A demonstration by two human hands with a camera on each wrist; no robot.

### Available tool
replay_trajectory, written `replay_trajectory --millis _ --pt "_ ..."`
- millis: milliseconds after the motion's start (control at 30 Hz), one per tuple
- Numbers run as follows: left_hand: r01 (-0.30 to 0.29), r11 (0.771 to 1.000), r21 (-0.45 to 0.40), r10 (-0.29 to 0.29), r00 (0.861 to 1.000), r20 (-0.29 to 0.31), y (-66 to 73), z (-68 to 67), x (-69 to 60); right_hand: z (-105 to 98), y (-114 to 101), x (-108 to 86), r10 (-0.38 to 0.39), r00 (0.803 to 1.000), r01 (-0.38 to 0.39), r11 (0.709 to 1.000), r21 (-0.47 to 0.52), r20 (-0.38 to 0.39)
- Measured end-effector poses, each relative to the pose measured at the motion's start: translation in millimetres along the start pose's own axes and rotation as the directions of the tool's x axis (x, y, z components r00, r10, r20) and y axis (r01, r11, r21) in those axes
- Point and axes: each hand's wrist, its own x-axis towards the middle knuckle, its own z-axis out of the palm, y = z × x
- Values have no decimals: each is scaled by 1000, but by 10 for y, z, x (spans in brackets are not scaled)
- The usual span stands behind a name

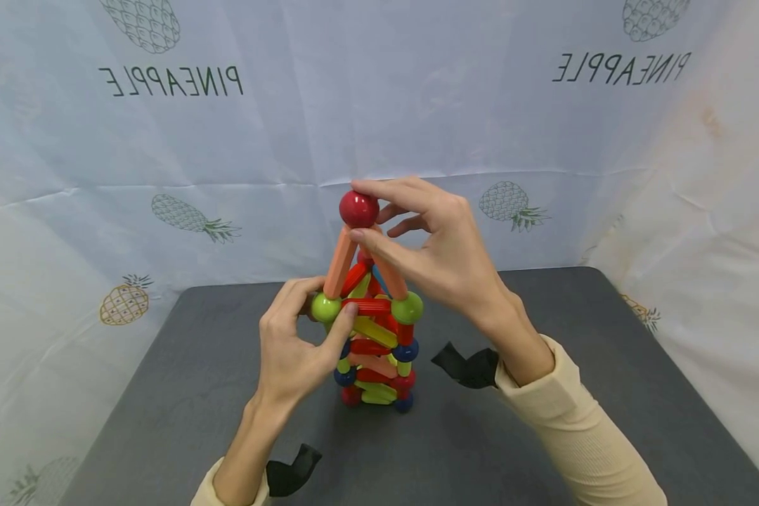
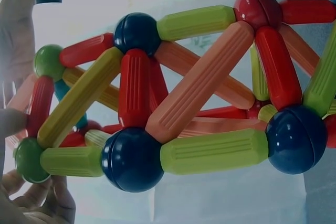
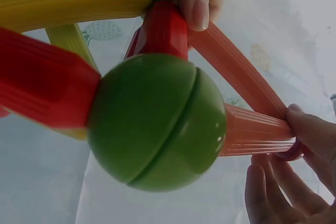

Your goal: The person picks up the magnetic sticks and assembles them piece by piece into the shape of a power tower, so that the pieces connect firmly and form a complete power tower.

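Observation:
A tall tower of magnetic rods and balls (image 1: 374, 329) stands upright on the dark table, built in stacked levels. At its peak sits a red ball (image 1: 358, 209), where salmon rods (image 1: 340, 262) lean together. My right hand (image 1: 443, 246) pinches that peak, index finger on top of the ball and thumb at the rod ends below. Lower down, my left hand (image 1: 300, 344) holds the left green ball (image 1: 325, 308), thumb in front and fingers behind. The right green ball (image 3: 157, 121) looms large in the right wrist view. Blue balls (image 2: 132, 159) and coloured rods form the levels beneath.
The grey table top (image 1: 228, 393) extends around the tower. Behind it hangs a pale cloth (image 1: 379, 105) printed with pineapples. Black straps (image 1: 471, 367) stick out from both wrists near the sleeves.

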Motion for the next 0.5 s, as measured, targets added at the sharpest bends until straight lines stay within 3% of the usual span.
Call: replay_trajectory --millis 500 --pt "5 1000 24 -5 1000 7 20 21 14 -35 46 -2 -4 1000 4 1000 12 13"
